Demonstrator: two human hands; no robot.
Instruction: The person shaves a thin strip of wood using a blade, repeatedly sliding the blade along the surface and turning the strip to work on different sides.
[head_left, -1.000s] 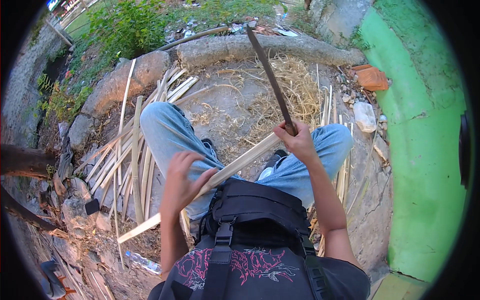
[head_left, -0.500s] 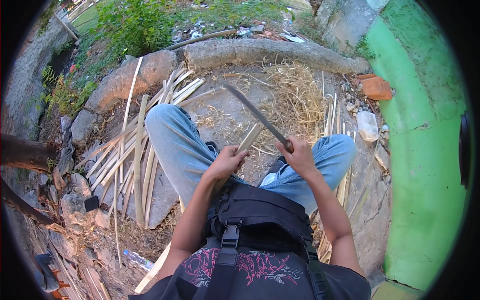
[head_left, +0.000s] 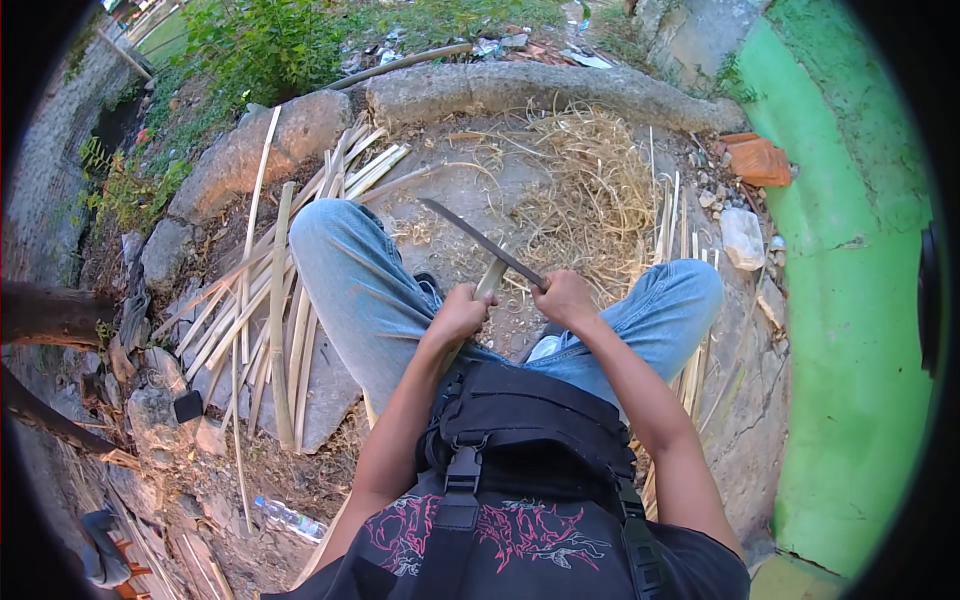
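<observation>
My left hand (head_left: pixel 460 313) is closed around a pale split-bamboo strip (head_left: pixel 491 277), which points up and away between my knees. The handle of a long, dark-bladed machete (head_left: pixel 468 227) is gripped in my right hand (head_left: pixel 568 299). Its blade slants up to the left and crosses the strip near the upper end. Whether the edge bites into the bamboo, I cannot tell. Many more pale bamboo strips (head_left: pixel 262 310) lie in a loose heap beside my left knee. Ahead of my right knee sits a pile of curly shavings (head_left: pixel 595 195).
A rough stone kerb (head_left: pixel 550 90) curves across the far side. On the right stands a green wall (head_left: pixel 840 300), with an orange brick-like block (head_left: pixel 757 160) and a clear plastic container (head_left: pixel 742 238) near it. A plastic bottle (head_left: pixel 290 518) lies at lower left.
The machete has come down and leftward, its blade now lying across the strip instead of apart from it. My right hand moved slightly left; my left hand shifted a little.
</observation>
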